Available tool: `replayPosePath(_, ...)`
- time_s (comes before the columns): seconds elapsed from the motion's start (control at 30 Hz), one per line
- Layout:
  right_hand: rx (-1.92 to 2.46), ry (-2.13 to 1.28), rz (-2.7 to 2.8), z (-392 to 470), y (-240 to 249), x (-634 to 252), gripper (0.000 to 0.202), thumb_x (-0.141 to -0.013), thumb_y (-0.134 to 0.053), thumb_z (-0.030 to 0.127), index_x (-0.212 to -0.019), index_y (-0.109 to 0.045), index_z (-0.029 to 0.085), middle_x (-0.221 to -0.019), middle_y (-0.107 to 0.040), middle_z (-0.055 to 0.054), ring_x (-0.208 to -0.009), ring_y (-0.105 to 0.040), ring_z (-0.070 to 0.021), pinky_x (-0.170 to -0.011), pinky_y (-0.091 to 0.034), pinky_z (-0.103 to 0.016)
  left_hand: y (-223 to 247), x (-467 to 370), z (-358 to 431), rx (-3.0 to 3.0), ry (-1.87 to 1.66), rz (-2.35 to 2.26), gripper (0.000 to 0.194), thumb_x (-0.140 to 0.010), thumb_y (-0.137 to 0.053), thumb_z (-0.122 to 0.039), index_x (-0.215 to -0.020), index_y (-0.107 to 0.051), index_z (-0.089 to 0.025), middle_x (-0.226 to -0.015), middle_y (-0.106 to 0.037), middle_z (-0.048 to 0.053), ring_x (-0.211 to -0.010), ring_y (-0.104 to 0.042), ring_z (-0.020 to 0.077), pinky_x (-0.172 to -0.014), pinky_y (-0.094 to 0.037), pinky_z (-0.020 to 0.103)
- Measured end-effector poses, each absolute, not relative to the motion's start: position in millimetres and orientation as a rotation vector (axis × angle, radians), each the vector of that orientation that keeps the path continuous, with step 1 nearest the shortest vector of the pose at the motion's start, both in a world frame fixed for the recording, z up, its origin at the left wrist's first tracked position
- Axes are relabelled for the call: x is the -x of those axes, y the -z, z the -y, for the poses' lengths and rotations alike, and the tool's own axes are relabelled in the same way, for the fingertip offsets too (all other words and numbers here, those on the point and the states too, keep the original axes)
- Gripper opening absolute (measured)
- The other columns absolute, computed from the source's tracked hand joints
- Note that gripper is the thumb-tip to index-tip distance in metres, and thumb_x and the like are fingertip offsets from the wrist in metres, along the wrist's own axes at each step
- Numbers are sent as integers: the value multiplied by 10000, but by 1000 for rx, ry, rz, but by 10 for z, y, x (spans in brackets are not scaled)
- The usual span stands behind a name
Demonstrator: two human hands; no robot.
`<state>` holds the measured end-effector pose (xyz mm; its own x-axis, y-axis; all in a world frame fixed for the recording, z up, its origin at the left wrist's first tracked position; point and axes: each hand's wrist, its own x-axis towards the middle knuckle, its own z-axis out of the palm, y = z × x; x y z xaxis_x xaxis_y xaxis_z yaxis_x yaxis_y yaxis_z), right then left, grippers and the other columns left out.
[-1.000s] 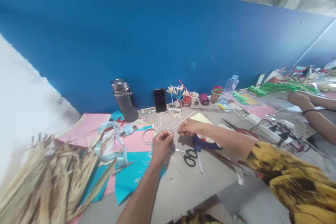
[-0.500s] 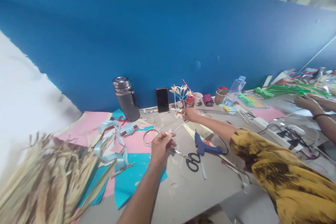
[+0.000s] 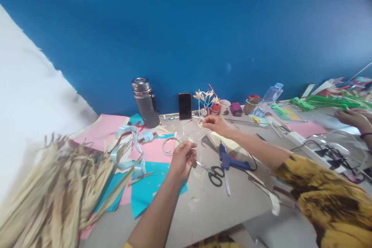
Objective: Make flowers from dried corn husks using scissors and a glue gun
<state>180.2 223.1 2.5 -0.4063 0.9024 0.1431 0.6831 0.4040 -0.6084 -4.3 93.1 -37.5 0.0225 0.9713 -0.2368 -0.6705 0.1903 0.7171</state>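
Observation:
My left hand (image 3: 183, 157) is closed in a pinch above the table, left of the black-handled scissors (image 3: 215, 176); a small pale piece shows at its fingertips, too small to name. My right hand (image 3: 215, 124) reaches farther forward, its fingers pinched near a small pale piece (image 3: 200, 123) by the table's back. Just behind it, pale flowers on blue stems (image 3: 207, 99) stand close to a red container (image 3: 215, 109). The blue glue gun (image 3: 234, 162) lies on the table below my right forearm. A roll of pale tape (image 3: 167, 147) is beside my left hand.
Dried husks (image 3: 55, 190) heap at the left, by pink and blue sheets (image 3: 148, 186) and light blue ribbon (image 3: 140, 167). A grey flask (image 3: 147, 106) and a phone (image 3: 185, 106) stand at the back. At right are a bottle (image 3: 270, 99), a power strip (image 3: 302, 141) and another person's hands (image 3: 350, 119).
The view has shifted, so the table's things appear a little farther right and higher. Both my hands remain pinched in about the same places over the table.

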Motion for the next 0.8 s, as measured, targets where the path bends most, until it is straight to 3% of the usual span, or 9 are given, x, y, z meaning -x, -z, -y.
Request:
replayPosePath(0.13,919,-982,1888,-1715,-159,-1685,149,-808,-680,324,-805,-681,175,-724,-671,4,-643,-572,-122,-621,-451,-239,301,-4,-861,-405,-1237,-612,315,-679,-875,-280,-815,-616,-163,-1075,-738,108,-774,-704,154,-612,-560,235)
replayPosePath(0.23,874,-1061,1798,-1472,-193,-1622,97,-794,-678,278,-788,-677,181,-672,-651,17,-615,-586,-120,-617,-457,-242,282,-26,-823,-391,-1237,-524,276,-713,-851,-235,-860,-626,-174,-1087,-732,86,-851,-723,177,-660,-578,249)
replayPosePath(0.4,876,-945,1736,-1292,-143,-1627,79,-807,-658,269,-821,-676,193,-694,-667,9,-641,-620,-140,-642,-481,-259,255,-42,-780,-475,-1214,-484,280,-690,-867,-241,-817,-631,-160,-1095,-714,70,-812,-711,157,-639,-565,239)
replayPosePath(0.63,1031,-720,1738,-1077,-116,-1654,124,-827,-629,309,-806,-697,207,-769,-699,-21,-650,-586,-159,-630,-468,-274,223,-117,-733,-608,-1242,-540,322,-596,-916,-258,-726,-642,-148,-780,-682,28,-652,-627,108,-591,-503,225)
replayPosePath(0.8,1108,-786,1595,-1003,-21,-1694,162,-806,-647,348,-856,-704,204,-740,-697,-24,-592,-536,-144,-560,-433,-257,221,-125,-753,-694,-1301,-637,341,-577,-913,-281,-705,-626,-148,-646,-640,-2,-553,-577,93,-565,-459,222)
